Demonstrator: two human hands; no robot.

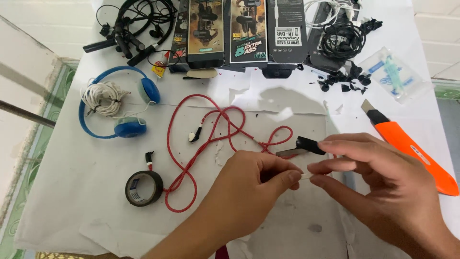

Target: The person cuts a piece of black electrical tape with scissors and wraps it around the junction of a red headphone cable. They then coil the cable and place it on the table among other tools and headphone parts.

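Note:
My left hand (249, 189) and my right hand (378, 187) meet at their fingertips near the table's middle, pinching a thin pale strand between them, too fine to make out. A red braided earphone cable (201, 139) loops across the white sheet, and its end runs under my left fingers. Just above my right fingers a small black and grey piece (304, 145) sits at the cable's end. A white earbud (193, 135) hangs on one branch, and a black plug (149, 157) lies beside the tape.
A black tape roll (143, 188) lies left of my arm. Blue headphones (122, 103) with a white cable bundle sit at the left. An orange utility knife (407, 151) lies at the right. Several boxes (239, 31), black cables (132, 26) and small black parts (345, 79) line the back.

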